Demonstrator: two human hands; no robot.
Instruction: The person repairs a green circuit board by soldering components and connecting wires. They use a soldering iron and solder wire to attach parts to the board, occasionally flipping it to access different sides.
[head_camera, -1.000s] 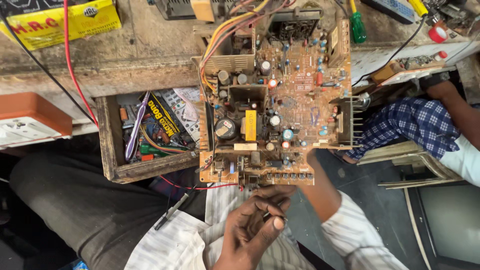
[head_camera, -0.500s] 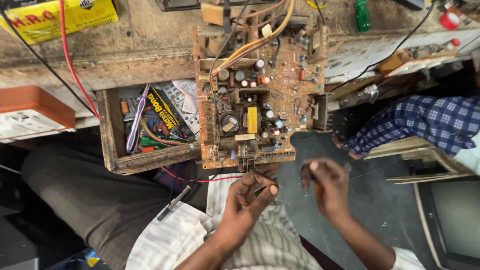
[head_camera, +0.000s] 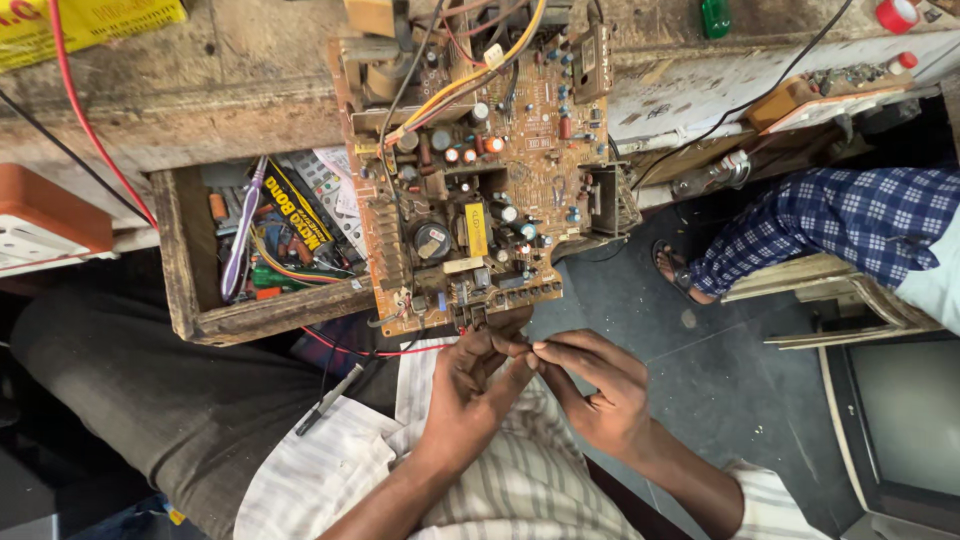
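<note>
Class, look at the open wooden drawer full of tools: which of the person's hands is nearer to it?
Left. The left hand sits just right of the wooden drawer, below the circuit board. The right hand lies farther right, its fingers meeting the left's.

We see the circuit board (head_camera: 478, 190) hanging over the workbench's (head_camera: 200, 90) near edge, with the open wooden drawer (head_camera: 190, 270) just left of it holding tools and packets. Below the board's near edge, the left hand (head_camera: 470, 395) and right hand (head_camera: 595, 390) meet fingertip to fingertip; another person's leg (head_camera: 800, 230) lies off to the right.
</note>
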